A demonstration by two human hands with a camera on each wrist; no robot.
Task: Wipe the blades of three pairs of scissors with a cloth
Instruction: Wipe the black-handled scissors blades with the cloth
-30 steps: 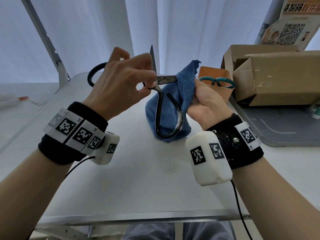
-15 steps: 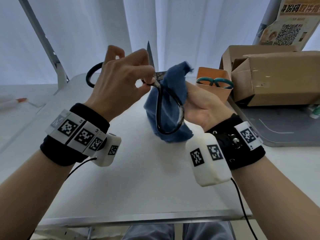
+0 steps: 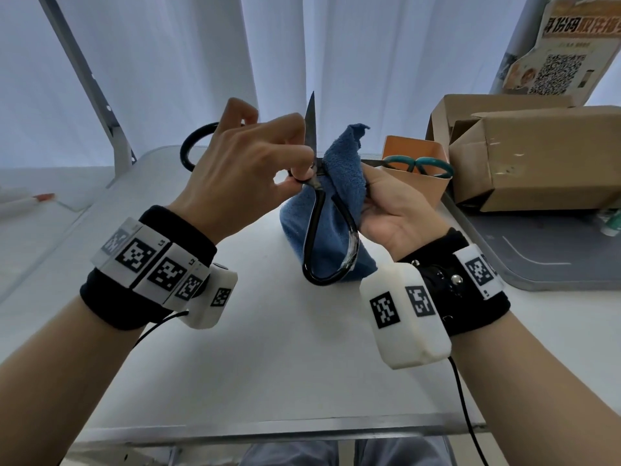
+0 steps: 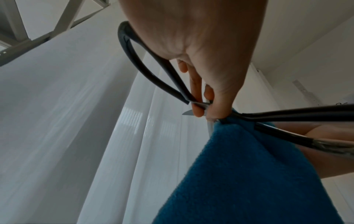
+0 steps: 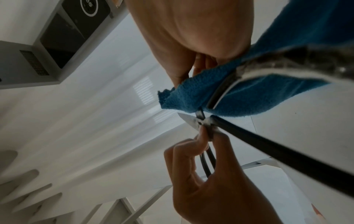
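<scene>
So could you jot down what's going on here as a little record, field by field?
activity: wiping scissor blades with a cloth
left hand: pinches the black-handled scissors near the pivot
scissors state: spread open, one blade pointing up, the other wrapped in cloth
right hand: grips the blue cloth around that blade
waiting nearby: teal-handled scissors in an orange box
also on the table: cardboard box
third pair: not visible
</scene>
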